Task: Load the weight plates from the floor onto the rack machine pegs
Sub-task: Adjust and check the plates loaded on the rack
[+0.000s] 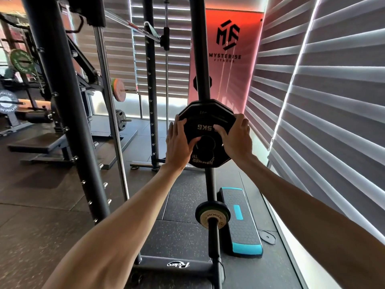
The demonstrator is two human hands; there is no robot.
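1. The black 5 kg plate [205,127] hangs on the front of the upright [200,59], just ahead of a second plate [220,104]. We cannot tell how far its bore sits on the peg.
2. The left grip [180,140] and right grip [237,136] clasp the plate's rim, thumbs on its face.
3. Hazard: if we release it unseated, we judge it may tip off and strike the small Rogue plate [212,215] lower on the upright; thumbs near the bore may be pinched.
4. Room: blinds [333,101] crowd the upright's right; open floor [52,215] lies to its left.
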